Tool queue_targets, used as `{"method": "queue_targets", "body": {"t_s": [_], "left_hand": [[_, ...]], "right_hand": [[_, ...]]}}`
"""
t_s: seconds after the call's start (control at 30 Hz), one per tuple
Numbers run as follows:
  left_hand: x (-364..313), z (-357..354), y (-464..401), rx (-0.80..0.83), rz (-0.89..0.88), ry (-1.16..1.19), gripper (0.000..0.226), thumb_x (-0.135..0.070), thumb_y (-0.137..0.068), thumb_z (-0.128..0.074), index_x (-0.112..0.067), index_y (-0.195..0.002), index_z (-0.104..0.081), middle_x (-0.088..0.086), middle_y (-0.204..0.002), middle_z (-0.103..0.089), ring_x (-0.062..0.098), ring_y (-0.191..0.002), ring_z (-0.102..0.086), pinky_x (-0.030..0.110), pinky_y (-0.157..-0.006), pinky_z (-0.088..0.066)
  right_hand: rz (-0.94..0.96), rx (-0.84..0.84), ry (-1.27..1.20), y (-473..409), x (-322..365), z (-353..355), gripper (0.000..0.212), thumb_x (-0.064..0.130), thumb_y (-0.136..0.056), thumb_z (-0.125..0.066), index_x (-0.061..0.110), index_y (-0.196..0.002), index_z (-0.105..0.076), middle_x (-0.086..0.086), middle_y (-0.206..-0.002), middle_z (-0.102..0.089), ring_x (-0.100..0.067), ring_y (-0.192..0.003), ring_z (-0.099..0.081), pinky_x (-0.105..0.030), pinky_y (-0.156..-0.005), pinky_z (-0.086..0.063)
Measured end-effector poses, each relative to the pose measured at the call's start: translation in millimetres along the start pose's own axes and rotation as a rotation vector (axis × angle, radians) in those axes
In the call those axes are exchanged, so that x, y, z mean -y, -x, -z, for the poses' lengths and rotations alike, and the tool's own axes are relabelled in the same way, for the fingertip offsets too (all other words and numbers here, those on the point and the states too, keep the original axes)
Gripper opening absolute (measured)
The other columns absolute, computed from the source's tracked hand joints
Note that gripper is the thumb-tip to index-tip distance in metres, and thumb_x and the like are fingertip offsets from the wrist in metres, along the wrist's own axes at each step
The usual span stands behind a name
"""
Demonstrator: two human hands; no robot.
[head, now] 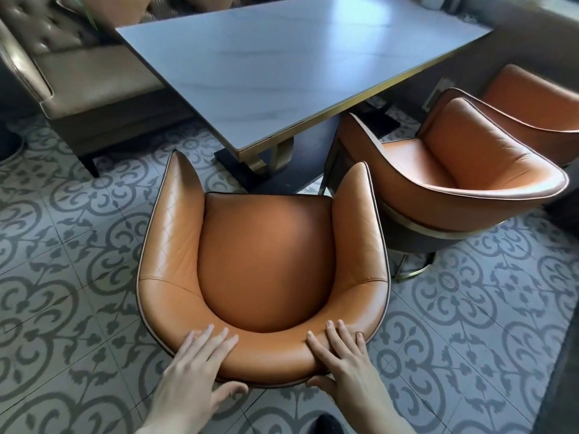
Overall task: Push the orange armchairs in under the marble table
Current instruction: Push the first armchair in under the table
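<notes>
An orange leather armchair (263, 267) stands right below me, its open front facing the near corner of the marble table (282, 67). A gap of floor lies between its arm tips and the table edge. My left hand (195, 368) lies on the left of the curved backrest top, fingers over the rim and thumb behind it. My right hand (344, 361) grips the right of the same rim the same way. A second orange armchair (451, 170) stands to the right, turned sideways beside the table. A third orange armchair (539, 98) shows behind it.
A brown tufted leather sofa (78, 79) runs along the table's left side. The table rests on a dark base with gold legs (266, 158). Patterned grey floor tiles (78, 277) surround the chairs. A dark shoe tip (326, 424) shows at the bottom edge.
</notes>
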State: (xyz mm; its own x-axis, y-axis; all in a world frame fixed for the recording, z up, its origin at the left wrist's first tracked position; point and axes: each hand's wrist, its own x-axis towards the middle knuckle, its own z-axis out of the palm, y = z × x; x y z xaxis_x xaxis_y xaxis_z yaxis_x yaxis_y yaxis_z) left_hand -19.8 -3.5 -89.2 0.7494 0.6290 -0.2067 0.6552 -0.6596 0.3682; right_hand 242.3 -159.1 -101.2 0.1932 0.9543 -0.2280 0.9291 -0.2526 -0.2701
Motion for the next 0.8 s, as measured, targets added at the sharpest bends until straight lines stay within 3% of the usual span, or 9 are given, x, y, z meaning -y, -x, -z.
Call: {"method": "queue_targets", "body": {"t_s": [0.2, 0.4, 0.67, 0.8], "left_hand": [[-7.7, 4.2, -42.5, -0.027, 0.027, -0.037, 0.083, -0.086, -0.078, -0.029, -0.034, -0.140, -0.045, -0.013, -0.145, -0.045, 0.013, -0.140, -0.030, 0.030, -0.115, -0.006], [-7.9, 13.0, -86.6, -0.086, 0.051, -0.043, 0.084, -0.087, -0.078, -0.029, -0.036, -0.144, -0.038, -0.015, -0.151, -0.035, 0.011, -0.143, -0.019, 0.035, -0.118, -0.010], [2.7, 26.4, -146.2, -0.070, 0.078, -0.019, 0.082, -0.080, -0.077, -0.040, -0.037, -0.146, -0.033, -0.013, -0.153, -0.032, 0.011, -0.145, -0.014, 0.036, -0.119, -0.007], [4.5, 31.8, -175.4, -0.066, 0.104, -0.014, 0.083, -0.081, -0.077, -0.038, -0.038, -0.147, -0.032, -0.014, -0.154, -0.030, 0.010, -0.145, -0.012, 0.037, -0.120, -0.007]], "right_hand": [[0.000, -0.033, -0.006, -38.4, -29.5, 26.3, 0.078, 0.053, -0.080, -0.074, 0.036, -0.148, -0.041, -0.017, -0.152, -0.045, -0.039, -0.143, -0.034, -0.064, -0.109, -0.034], [0.025, -0.031, -0.019, -82.7, -52.1, 43.2, 0.073, 0.053, -0.085, -0.067, 0.036, -0.150, -0.038, -0.016, -0.156, -0.038, -0.038, -0.147, -0.025, -0.061, -0.115, -0.025], [0.069, -0.045, -0.014, -140.0, -74.7, 64.9, 0.072, 0.052, -0.086, -0.069, 0.031, -0.149, -0.043, -0.021, -0.151, -0.044, -0.042, -0.143, -0.032, -0.061, -0.110, -0.031], [0.080, -0.043, -0.032, -170.4, -89.4, 75.5, 0.073, 0.054, -0.087, -0.066, 0.035, -0.151, -0.038, -0.019, -0.156, -0.038, -0.038, -0.147, -0.024, -0.059, -0.114, -0.024]]}}
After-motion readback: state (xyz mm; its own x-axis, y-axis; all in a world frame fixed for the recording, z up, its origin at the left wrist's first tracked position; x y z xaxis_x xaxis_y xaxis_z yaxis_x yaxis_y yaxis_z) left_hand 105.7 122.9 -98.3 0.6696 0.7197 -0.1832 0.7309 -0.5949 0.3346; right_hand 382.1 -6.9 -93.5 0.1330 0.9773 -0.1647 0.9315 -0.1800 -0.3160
